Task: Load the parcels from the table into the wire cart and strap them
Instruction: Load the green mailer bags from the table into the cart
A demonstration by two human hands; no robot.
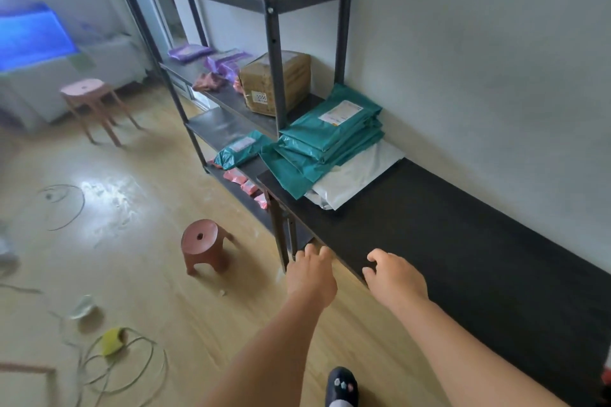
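The left hand (pixel 310 274) and right hand (pixel 393 277) hung empty, fingers loosely bent, by the black table (pixel 463 241). Picking up likely came next: a longer reach to the green parcels (pixel 327 142).

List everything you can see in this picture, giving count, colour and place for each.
green parcels: stack, count unclear, teal, table's far end
pale parcel: one, silvery white, under that stack
table: one, black, along wall
rack: one, dark metal, beyond table
cardboard box: one, brown, middle shelf
lone parcel: one, teal, lower shelf
low stool: one, red-brown, floor
tall stool: one, pink, floor behind
strap loops: several, pale green, floor left
left hand: one, bare, table's near corner
right hand: one, bare, table's near edge
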